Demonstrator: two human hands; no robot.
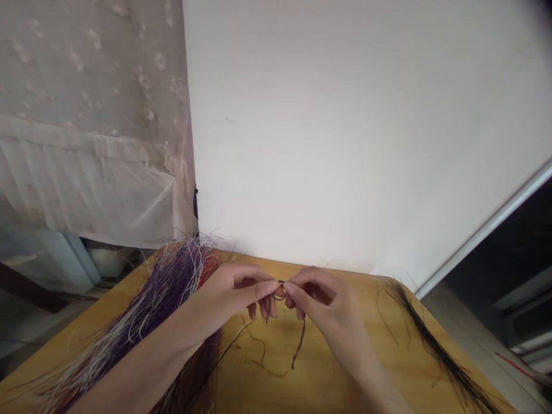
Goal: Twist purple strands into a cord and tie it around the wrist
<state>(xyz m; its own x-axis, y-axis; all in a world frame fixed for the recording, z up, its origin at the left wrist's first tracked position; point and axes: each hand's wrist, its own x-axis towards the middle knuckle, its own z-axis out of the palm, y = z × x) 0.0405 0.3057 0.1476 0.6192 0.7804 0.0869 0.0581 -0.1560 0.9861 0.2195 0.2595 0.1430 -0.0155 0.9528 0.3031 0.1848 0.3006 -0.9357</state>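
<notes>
My left hand (248, 290) and my right hand (317, 293) meet above the middle of the wooden table. Thumb and forefinger of each are pinched on a small loop of thin dark strand (280, 296) between them. A twisted purple strand end (298, 345) hangs down below the right fingers. Another short purple end dangles under the left fingertips. Beneath my left forearm and beside it lies a large bundle of purple, white and red strands (166, 287). The exact crossing of the strand at the fingertips is too small to make out.
The wooden table (254, 385) stands against a white wall (302, 144). A thin bundle of black strands (435, 342) lies along its right side. Loose fibres are scattered near the middle. A pale curtain (90, 172) hangs behind on the left.
</notes>
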